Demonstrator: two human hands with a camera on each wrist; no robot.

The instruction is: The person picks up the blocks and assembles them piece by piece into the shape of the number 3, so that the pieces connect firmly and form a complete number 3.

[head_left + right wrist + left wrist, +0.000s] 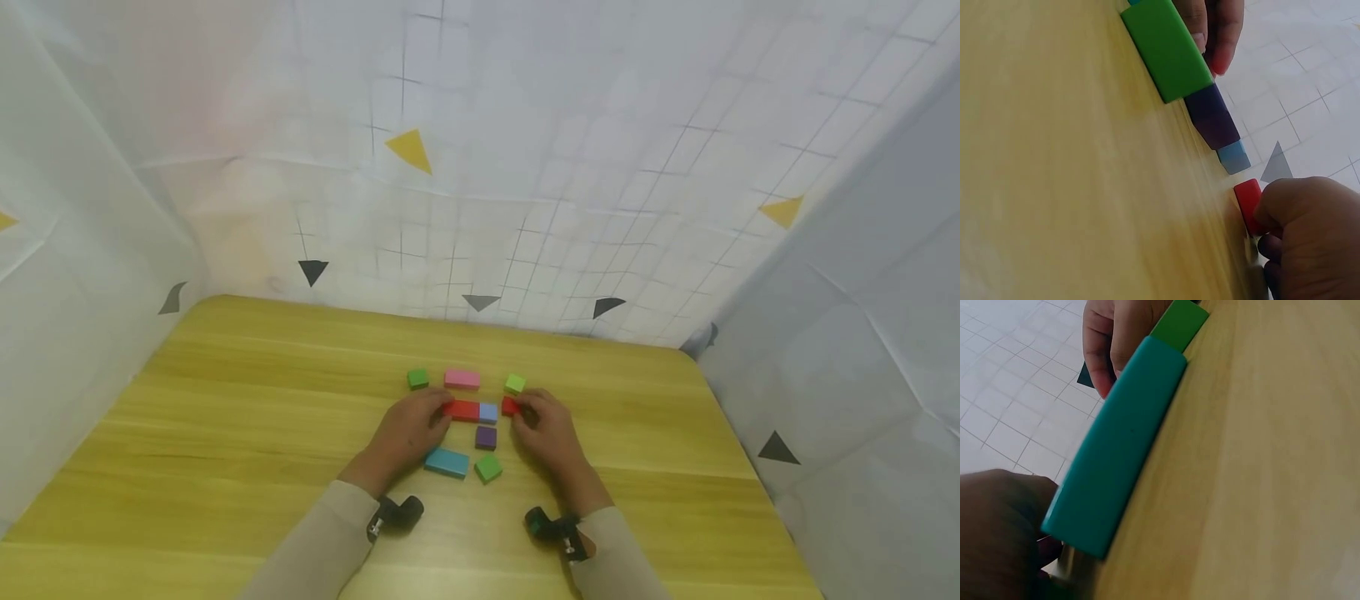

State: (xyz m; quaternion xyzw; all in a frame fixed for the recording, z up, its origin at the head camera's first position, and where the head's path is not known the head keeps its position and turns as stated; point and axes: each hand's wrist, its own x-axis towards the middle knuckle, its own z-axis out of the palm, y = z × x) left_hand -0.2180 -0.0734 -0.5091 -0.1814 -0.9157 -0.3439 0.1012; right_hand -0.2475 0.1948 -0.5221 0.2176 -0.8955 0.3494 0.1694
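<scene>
Head view: the left end of the long red block [465,411] is held in the left hand [408,425], its grip closed about that end; the exact contact is covered by the fingers. Its right end is met by the light-blue block [488,413]. Just right of this, across a gap, the small red block [509,406] is pinched by the right hand [551,429], its right part hidden. The purple block [486,437], green block [488,468] and teal block [447,462] are placed nearer the wearer on the bench [225,417]; the pink block [462,379], dark-green block [417,379] and lime block [515,383] are seen beyond. Left wrist view: the left hand is cut off by the frame and darkened; the long red block cannot be made out. Right wrist view: the small red block is partly covered by the fingers.
</scene>
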